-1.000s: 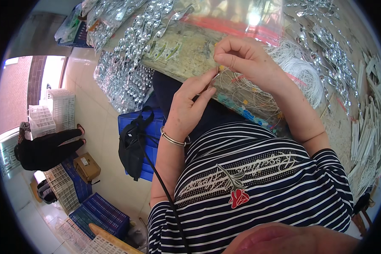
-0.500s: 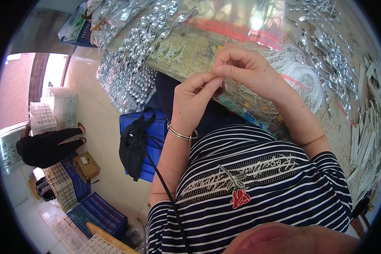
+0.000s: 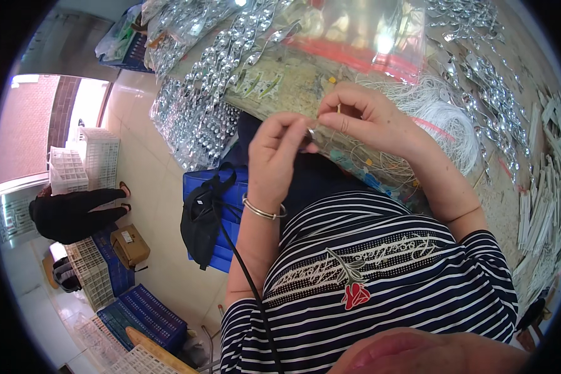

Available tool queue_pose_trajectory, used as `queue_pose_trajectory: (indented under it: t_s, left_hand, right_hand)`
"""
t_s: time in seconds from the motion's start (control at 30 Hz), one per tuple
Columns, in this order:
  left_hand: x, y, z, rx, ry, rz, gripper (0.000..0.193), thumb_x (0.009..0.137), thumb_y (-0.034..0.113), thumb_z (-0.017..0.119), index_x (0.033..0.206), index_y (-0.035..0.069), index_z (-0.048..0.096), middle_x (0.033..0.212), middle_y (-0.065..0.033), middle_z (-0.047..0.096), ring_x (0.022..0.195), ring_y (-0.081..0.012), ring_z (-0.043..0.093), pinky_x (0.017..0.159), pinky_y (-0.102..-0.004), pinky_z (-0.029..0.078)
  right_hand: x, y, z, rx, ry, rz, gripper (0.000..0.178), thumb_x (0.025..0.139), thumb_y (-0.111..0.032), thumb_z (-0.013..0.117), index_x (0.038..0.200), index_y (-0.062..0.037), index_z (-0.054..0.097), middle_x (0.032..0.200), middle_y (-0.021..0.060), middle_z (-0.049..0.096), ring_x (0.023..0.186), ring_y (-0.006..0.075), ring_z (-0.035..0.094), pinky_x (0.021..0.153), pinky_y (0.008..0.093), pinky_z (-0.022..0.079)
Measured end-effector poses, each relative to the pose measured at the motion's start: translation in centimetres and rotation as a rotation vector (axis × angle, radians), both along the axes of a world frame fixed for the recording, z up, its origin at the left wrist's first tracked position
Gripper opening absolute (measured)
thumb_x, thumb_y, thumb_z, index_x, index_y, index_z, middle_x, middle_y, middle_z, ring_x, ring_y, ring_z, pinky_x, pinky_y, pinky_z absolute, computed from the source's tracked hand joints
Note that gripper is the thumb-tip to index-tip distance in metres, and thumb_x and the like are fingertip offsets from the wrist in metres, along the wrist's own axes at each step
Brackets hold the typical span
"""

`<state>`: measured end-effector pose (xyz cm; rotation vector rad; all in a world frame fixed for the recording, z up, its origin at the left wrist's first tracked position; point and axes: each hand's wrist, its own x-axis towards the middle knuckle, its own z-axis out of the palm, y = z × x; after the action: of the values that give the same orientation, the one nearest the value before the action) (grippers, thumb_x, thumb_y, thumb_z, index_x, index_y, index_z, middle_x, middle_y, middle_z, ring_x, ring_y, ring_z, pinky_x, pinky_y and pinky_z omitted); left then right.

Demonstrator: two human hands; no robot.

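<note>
Over the near edge of the table, my left hand (image 3: 275, 154) has its thumb and forefinger pinched round a small dark, shiny piece (image 3: 308, 134), mostly covered by the fingertips. My right hand (image 3: 371, 118) is a little to the right, thumb and forefinger pressed together; whatever it pinches is too fine to make out. A small gap separates the two hands. Beside my right hand spreads a loose bundle of white string (image 3: 449, 124), with thin strands trailing below the wrist. A small green and white card (image 3: 255, 84) lies on the table beyond my left hand.
Shiny twisted silver strips (image 3: 221, 59) pile at the left, more silver strips (image 3: 486, 103) at the right. Clear bags with red edges (image 3: 374, 37) lie at the back. White sticks (image 3: 539, 193) are stacked far right. A person (image 3: 75, 212) stands near plastic crates (image 3: 100, 153).
My hands have drawn apart, the left moving slightly left and down with the small shiny piece. The view has shifted slightly.
</note>
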<state>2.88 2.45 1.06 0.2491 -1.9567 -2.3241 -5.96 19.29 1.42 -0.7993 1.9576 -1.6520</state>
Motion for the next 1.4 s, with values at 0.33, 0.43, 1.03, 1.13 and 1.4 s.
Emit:
queue_pose_trajectory:
  t_s: [0.33, 0.43, 1.03, 1.13, 1.4]
  left_hand:
    - [0.8, -4.0, -0.5, -0.122, 0.101, 0.294, 0.014, 0.092, 0.010, 0.052, 0.097, -0.001, 0.059, 0.081, -0.0047, 0.061, 0.067, -0.0102, 0.058, 0.063, -0.0220, 0.049]
    - [0.5, -3.6, -0.9, -0.088, 0.098, 0.266, 0.015, 0.092, 0.009, 0.052, 0.097, -0.002, 0.060, 0.083, -0.0054, 0.061, 0.071, -0.0110, 0.059, 0.067, -0.0235, 0.050]
    - [-0.7, 1.7, -0.3, -0.042, -0.001, -0.027, 0.013, 0.088, 0.007, 0.058, 0.097, -0.002, 0.062, 0.081, -0.0037, 0.063, 0.072, -0.0075, 0.057, 0.067, -0.0196, 0.046]
    - [-0.6, 1.5, -0.2, -0.043, -0.017, -0.036, 0.013, 0.088, 0.007, 0.058, 0.097, -0.001, 0.062, 0.080, -0.0035, 0.063, 0.070, -0.0067, 0.056, 0.066, -0.0193, 0.046]
    - [-0.2, 1.7, -0.3, -0.050, -0.048, -0.060, 0.013, 0.088, 0.007, 0.058, 0.097, -0.001, 0.062, 0.080, -0.0029, 0.062, 0.070, -0.0066, 0.055, 0.065, -0.0191, 0.045]
  right_hand:
    - [-3.1, 2.6, -0.1, -0.038, 0.288, -0.140, 0.011, 0.088, -0.011, 0.058, 0.090, -0.0013, 0.063, 0.083, -0.0003, 0.057, 0.075, 0.0071, 0.052, 0.067, 0.0204, 0.041]
    - [-3.6, 3.4, 0.8, -0.052, 0.261, -0.192, 0.012, 0.090, -0.011, 0.056, 0.093, -0.0005, 0.062, 0.089, -0.0010, 0.060, 0.083, 0.0056, 0.054, 0.074, 0.0196, 0.043]
    - [-0.8, 1.2, 1.4, -0.048, 0.224, -0.076, 0.005, 0.083, -0.005, 0.061, 0.087, -0.0024, 0.063, 0.082, 0.0012, 0.055, 0.074, 0.0072, 0.051, 0.068, 0.0222, 0.042]
    - [-1.1, 1.1, 0.6, -0.162, 0.119, -0.111, 0.006, 0.083, -0.006, 0.062, 0.088, -0.0023, 0.062, 0.084, 0.0005, 0.056, 0.077, 0.0070, 0.052, 0.070, 0.0222, 0.043]
    - [-1.1, 1.4, 1.2, -0.196, -0.075, -0.124, 0.009, 0.085, -0.009, 0.062, 0.091, -0.0029, 0.062, 0.087, -0.0017, 0.058, 0.081, 0.0057, 0.052, 0.071, 0.0210, 0.043]
